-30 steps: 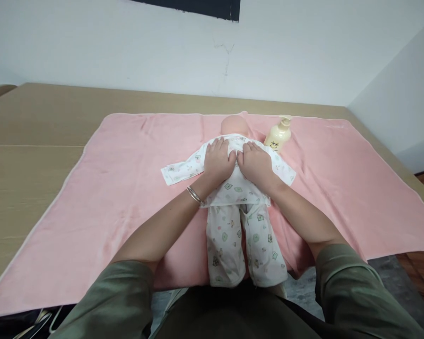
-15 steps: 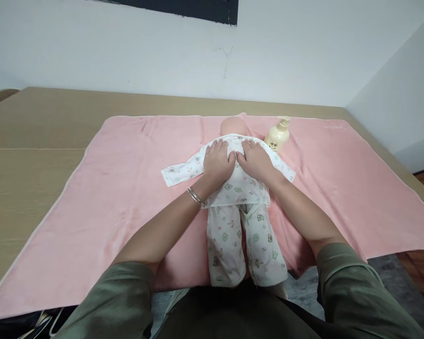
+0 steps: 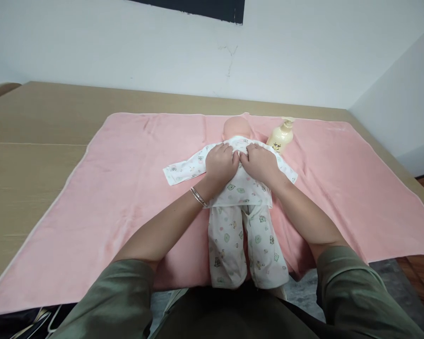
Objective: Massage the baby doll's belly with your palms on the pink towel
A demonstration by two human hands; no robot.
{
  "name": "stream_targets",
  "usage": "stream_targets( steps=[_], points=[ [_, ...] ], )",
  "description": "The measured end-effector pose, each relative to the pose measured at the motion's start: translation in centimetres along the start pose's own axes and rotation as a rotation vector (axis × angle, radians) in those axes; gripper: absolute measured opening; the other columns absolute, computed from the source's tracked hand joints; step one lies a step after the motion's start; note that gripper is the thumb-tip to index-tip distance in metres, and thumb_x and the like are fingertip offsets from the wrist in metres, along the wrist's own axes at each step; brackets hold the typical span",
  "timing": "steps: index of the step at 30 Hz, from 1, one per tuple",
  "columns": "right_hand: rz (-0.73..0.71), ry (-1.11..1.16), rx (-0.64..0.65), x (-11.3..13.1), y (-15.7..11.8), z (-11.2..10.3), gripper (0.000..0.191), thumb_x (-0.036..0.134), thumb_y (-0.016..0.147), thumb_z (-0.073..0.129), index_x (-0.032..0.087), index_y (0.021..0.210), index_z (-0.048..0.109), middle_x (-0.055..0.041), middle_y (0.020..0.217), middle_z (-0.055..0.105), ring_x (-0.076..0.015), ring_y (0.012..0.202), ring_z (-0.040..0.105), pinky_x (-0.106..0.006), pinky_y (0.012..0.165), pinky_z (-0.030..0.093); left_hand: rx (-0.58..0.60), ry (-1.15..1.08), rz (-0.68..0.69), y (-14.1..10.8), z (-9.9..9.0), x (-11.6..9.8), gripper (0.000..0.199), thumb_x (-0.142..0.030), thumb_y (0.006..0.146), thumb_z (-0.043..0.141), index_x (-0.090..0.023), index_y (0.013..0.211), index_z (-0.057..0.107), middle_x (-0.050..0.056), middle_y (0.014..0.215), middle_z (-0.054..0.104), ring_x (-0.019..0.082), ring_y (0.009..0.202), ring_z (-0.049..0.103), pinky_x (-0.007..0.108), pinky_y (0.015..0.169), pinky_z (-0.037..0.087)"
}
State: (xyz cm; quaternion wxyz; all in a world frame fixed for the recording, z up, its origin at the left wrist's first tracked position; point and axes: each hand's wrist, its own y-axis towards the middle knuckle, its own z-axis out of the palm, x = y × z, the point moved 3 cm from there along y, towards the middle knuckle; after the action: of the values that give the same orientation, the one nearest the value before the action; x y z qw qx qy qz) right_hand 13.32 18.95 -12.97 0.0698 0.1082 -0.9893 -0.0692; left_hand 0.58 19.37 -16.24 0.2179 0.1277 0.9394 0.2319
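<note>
Both left hand [image 3: 222, 165] and right hand [image 3: 259, 165] have curled in after lying flat half a second ago; the flat press has probably become kneading. Whether they grip the white shirt [image 3: 239, 187], I cannot tell. The doll [image 3: 237, 127] lies beneath both hands.

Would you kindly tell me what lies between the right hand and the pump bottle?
In the head view, the printed white sleeve and its shoulder part lie between the right hand and the pump bottle.
</note>
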Motion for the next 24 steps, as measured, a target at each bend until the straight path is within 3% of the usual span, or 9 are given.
stream_targets(
  steps=[2, 5, 10, 24],
  points=[
    [-0.037, 0.07, 0.0, -0.4, 0.5, 0.6, 0.047, 0.035, 0.1, 0.034, 0.004, 0.129, 0.055, -0.0198, 0.141, 0.054, -0.0317, 0.136, 0.045, -0.044, 0.113, 0.037, -0.028, -0.005, 0.01, -0.2, 0.0, -0.1, 0.038, -0.029, 0.096, 0.034, -0.015, 0.097, 0.069, 0.016, 0.113, 0.072, 0.03, 0.115, 0.063, 0.048, 0.105, 0.047],
    [-0.048, 0.123, 0.013, -0.8, 0.8, 1.4, 0.055, 0.034, 0.1, 0.033, 0.001, 0.142, 0.043, -0.0195, 0.152, 0.041, -0.0314, 0.144, 0.033, -0.048, 0.12, 0.024, -0.044, -0.022, -0.019, -0.3, 0.2, -0.1, 0.037, -0.029, 0.095, 0.037, -0.015, 0.107, 0.068, 0.014, 0.121, 0.069, 0.029, 0.122, 0.06, 0.048, 0.107, 0.046],
    [-0.034, 0.133, 0.009, -0.7, 0.7, 1.8, 0.058, 0.035, 0.1, 0.03, 0.0, 0.145, 0.038, -0.0202, 0.154, 0.037, -0.0319, 0.146, 0.03, -0.051, 0.121, 0.02, 0.046, -0.076, -0.076, 0.0, 0.6, 0.4, 0.047, -0.029, 0.092, 0.041, -0.005, 0.129, 0.057, 0.018, 0.139, 0.058, 0.032, 0.137, 0.047, 0.05, 0.119, 0.033],
    [-0.026, 0.16, -0.008, -0.6, 0.7, 1.9, 0.059, 0.033, 0.099, 0.031, -0.001, 0.145, 0.038, -0.021, 0.154, 0.037, -0.0348, 0.145, 0.031, -0.057, 0.12, 0.021, 0.04, -0.11, -0.079, 0.0, 0.8, 0.7, 0.049, -0.03, 0.091, 0.04, -0.006, 0.13, 0.057, 0.018, 0.139, 0.058, 0.032, 0.137, 0.047, 0.05, 0.12, 0.032]
  ],
)
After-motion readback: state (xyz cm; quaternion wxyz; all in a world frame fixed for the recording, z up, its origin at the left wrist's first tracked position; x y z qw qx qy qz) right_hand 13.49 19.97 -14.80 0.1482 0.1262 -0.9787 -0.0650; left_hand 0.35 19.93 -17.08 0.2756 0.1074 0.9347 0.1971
